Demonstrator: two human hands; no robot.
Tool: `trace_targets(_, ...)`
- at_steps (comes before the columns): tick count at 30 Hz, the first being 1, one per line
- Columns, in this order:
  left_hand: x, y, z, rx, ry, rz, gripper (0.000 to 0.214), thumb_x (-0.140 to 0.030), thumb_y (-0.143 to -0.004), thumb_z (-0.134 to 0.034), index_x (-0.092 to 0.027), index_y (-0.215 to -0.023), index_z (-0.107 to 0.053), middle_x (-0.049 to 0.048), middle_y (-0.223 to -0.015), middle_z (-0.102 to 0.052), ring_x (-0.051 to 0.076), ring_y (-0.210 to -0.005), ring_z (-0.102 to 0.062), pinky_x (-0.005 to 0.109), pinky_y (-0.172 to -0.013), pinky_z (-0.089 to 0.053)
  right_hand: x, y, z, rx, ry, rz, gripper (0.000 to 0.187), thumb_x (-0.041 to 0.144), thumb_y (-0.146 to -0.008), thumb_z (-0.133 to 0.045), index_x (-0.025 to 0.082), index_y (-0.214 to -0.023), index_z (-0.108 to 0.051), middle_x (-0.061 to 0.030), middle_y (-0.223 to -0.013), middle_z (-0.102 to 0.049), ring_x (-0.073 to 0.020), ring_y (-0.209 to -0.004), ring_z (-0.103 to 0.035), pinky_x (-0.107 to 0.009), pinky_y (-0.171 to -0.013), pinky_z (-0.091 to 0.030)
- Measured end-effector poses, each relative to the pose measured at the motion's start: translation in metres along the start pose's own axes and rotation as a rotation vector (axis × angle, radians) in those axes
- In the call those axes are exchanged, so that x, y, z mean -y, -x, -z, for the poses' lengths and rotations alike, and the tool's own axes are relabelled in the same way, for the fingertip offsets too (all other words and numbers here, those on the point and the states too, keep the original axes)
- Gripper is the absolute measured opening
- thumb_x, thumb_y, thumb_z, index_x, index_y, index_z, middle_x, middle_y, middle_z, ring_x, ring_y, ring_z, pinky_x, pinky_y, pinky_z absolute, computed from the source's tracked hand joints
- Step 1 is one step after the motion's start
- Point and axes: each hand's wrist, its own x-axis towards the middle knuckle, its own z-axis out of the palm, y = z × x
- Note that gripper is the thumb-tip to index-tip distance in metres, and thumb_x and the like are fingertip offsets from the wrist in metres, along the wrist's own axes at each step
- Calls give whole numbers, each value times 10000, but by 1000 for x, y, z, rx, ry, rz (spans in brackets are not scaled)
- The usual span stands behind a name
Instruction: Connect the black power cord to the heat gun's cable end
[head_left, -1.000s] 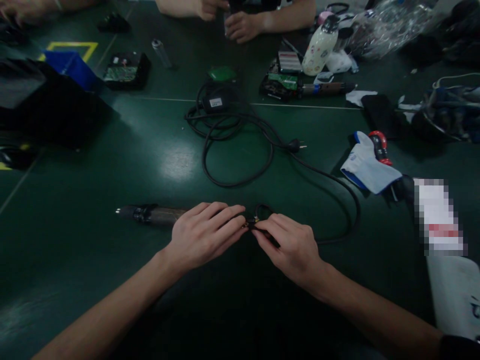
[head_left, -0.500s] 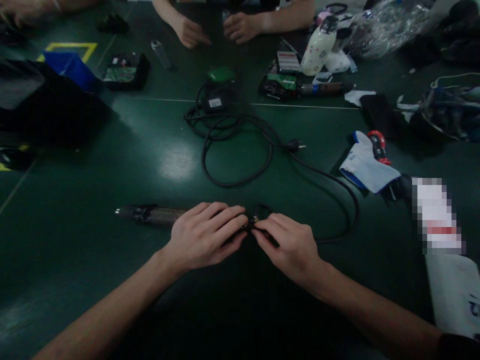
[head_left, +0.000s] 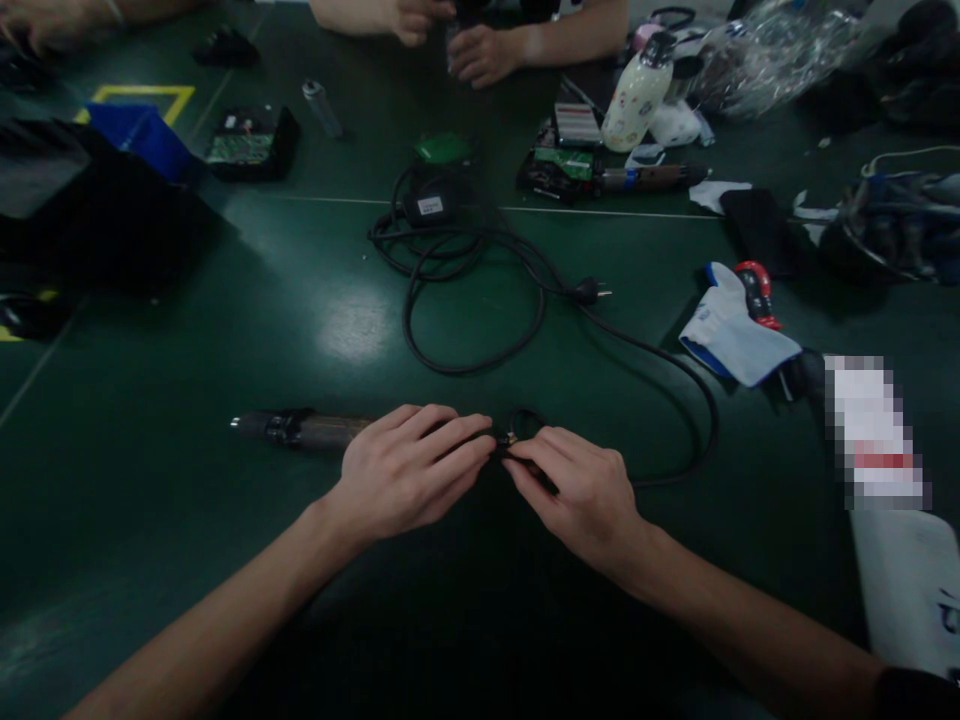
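Your left hand [head_left: 409,470] lies over the rear of the dark tool [head_left: 300,430] on the bench [head_left: 187,520], its grip curled onto the body. Your right hand [head_left: 581,490] has its grip pinched on the black cable [head_left: 709,425] at the tool's end. Neither has shifted in the last second, so I judge the work at that joint unadvanced. Only a co-worker's hand [head_left: 411,20] opposite has drawn back.
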Motion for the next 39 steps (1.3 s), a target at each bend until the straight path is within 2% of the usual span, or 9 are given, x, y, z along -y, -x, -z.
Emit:
trace_targets(4,0,0,-1,-20,-28,21,209,-307,-962,-714,-246,-1162,-709,-19,-1321,-735,195,-1047,-699,344,-803,-517,0,0,0,4,-8,2,161,293,-1073,-575,210,-1081,-712,-33,-984,-746,-171,-889,-687,-300,-737,-486)
trace_targets(10,-2,-1,1,-1,13,26,352,-341,-949,-698,-257,-1291,-683,13,-1355,-719,210,-1057,-702,361,-798,-529,1,-1,1,-6,4,-1,147,287,-1064,-590,211,-1066,-716,-36,-970,-752,-169,-877,-689,-301,-717,-484)
trace_targets(16,0,0,0,-2,-27,19,243,-316,-947,-723,-247,-1179,-707,-23,-1333,-728,193,-1049,-701,353,-795,-527,0,0,0,2,3,-6,158,297,-1069,-584,215,-1080,-719,-28,-977,-748,-168,-884,-690,-301,-724,-484)
trace_targets(21,0,0,0,9,6,17,323,-338,-957,-705,-252,-1267,-681,-14,-1363,-713,206,-1076,-694,358,-808,-523,0,1,-1,-9,-3,-5,153,293,-1068,-588,212,-1080,-717,-29,-981,-747,-167,-896,-690,-300,-742,-491)
trace_targets(26,-1,0,0,4,-25,28,229,-322,-967,-700,-237,-1180,-705,-4,-1329,-730,193,-1048,-699,352,-795,-519,0,0,0,-1,-9,-3,152,289,-1065,-588,215,-1076,-721,-40,-986,-754,-175,-899,-688,-302,-743,-500)
trace_targets(31,-1,-1,2,26,3,11,330,-348,-964,-692,-254,-1281,-681,7,-1369,-711,208,-1074,-698,359,-799,-523,1,0,0,-3,-4,-4,158,293,-1070,-581,213,-1078,-716,-36,-982,-752,-174,-896,-693,-306,-737,-502)
trace_targets(39,-2,-1,-1,-6,-36,40,209,-318,-964,-719,-249,-1160,-698,-28,-1295,-739,190,-1037,-698,353,-795,-512,0,0,1,8,-11,3,151,284,-1065,-588,215,-1089,-720,-43,-996,-757,-179,-908,-694,-303,-764,-515)
